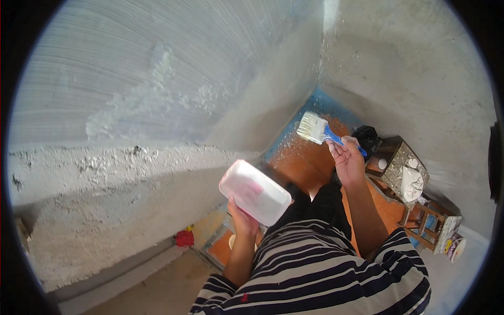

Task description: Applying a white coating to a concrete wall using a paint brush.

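Note:
In my right hand (pixel 347 160) is a paintbrush (pixel 313 127) with a blue handle, held out in front of me. Its wide bristles are coated white and point to the left, away from any surface. My left hand (pixel 243 218) grips the near left edge of a shallow white tray (pixel 268 203), which has a pink smear on its inside. The tray is tilted, and my left fingers are partly hidden under it. To the left rises a grey wall (pixel 173 63) with streaky brush marks and rough white patches.
A ledge with a crumbly edge (pixel 105 163) runs along the left wall. On the right stand a speckled-top cabinet (pixel 404 163) bearing a white bag (pixel 412 184), a wooden stool (pixel 424 226) and a round tub (pixel 455 248). A red object (pixel 184 238) lies at lower left. The floor (pixel 302 165) is orange, white-speckled.

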`<state>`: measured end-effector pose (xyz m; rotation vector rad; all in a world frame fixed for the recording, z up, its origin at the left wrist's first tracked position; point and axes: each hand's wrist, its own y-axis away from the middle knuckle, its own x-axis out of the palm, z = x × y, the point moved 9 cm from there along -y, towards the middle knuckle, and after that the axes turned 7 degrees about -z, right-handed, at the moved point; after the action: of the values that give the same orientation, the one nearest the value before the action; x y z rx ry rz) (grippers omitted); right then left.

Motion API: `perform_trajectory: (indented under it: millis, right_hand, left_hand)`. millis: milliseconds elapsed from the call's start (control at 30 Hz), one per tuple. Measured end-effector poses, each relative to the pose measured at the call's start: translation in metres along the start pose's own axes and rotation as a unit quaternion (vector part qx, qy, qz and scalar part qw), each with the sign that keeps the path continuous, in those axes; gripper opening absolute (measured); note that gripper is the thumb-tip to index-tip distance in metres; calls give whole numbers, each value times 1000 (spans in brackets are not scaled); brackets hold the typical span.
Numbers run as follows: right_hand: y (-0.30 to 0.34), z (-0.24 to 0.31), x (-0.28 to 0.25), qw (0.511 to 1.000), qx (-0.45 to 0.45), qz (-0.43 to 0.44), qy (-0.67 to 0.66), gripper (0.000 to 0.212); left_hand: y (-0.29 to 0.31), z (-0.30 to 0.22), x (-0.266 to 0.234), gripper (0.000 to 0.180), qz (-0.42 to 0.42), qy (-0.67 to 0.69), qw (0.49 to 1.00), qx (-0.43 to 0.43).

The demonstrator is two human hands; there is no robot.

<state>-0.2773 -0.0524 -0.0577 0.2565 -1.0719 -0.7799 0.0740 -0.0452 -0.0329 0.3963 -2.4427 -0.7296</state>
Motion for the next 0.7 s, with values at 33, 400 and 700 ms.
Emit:
perform_trajectory:
  millis: [33, 400, 700]
  right_hand:
    - [3, 11, 11, 999, -19, 34, 19, 7]
    - [38, 213, 54, 947, -218, 123, 200, 24]
    - [116, 293, 126, 839, -373, 256, 303, 34]
  left_hand:
    - [1, 4, 4, 63, -12, 4, 1000, 1]
    - [47, 87, 156, 66, 92, 73, 992, -39]
    - [80, 134, 240, 65, 118, 131, 984, -20]
